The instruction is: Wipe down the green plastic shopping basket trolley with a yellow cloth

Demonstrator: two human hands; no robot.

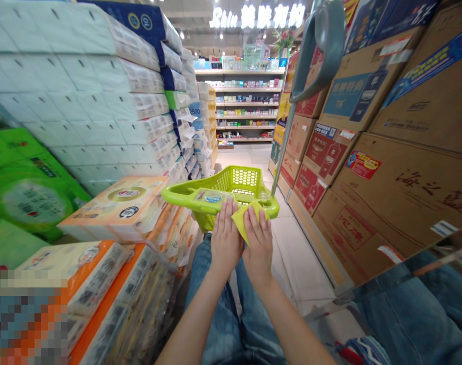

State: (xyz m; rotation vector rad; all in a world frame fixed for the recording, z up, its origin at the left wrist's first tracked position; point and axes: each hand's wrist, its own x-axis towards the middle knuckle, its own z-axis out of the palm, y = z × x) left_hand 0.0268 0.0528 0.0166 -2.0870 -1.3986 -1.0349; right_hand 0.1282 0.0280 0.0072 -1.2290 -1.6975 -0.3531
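Observation:
A lime-green plastic shopping basket (183,197) with a pull handle stands in front of my knees, its near rim under my hands. My left hand (225,233) lies with straight fingers over that rim, beside a small label (213,197). On a yellow cloth (240,221) rests my right hand (258,235), pressing it against the rim to the right. Part of the cloth is hidden under those fingers. The two hands are side by side, thumbs close together. The grey loop handle (338,50) rises on a metal pole (285,147) from the basket's right side.
Stacked tissue packs (82,96) line the left, with orange-and-white packs (120,203) lower down. Cardboard cartons (401,187) are piled along the right. A tiled aisle floor (246,153) leads to shelves of small goods (246,104).

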